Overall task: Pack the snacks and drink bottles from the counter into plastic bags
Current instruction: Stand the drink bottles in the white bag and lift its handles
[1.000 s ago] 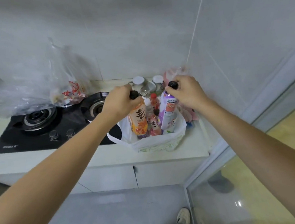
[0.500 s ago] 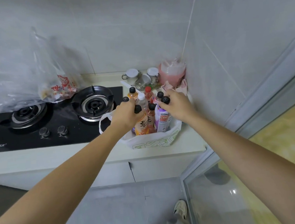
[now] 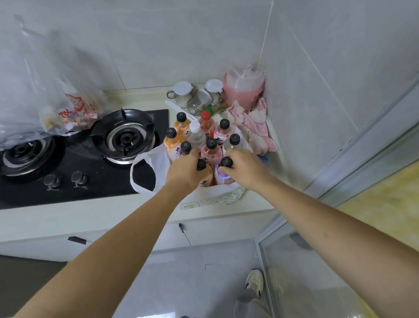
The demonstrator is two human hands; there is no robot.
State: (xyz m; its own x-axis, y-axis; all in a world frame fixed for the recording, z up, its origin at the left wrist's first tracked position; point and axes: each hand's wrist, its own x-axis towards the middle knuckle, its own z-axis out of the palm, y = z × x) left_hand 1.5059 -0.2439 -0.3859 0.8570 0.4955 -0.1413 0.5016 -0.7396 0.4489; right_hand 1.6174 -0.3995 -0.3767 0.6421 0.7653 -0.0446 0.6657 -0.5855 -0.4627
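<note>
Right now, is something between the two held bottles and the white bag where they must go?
Nothing visible. The left hand grips the orange bottle and the right hand the purple bottle; both already stand low inside the white bag.

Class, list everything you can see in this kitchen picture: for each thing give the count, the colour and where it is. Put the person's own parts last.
Drink bottles: about ten, mostly black caps, one white, one red; upright in the white bag.
White plastic bag: one, on the counter right of the stove.
Clear snack bag: one, red print, behind the burners.
Gas stove: one, black, two burners, two knobs.
Lidded jars: about three, white lids, by the back wall.
Pink bag: one, in the corner.
Pink cloth: one, right of the bottles.
Shoes: two, white, on the floor.
Left hand: grips an orange bottle.
Right hand: grips a purple bottle.
</note>
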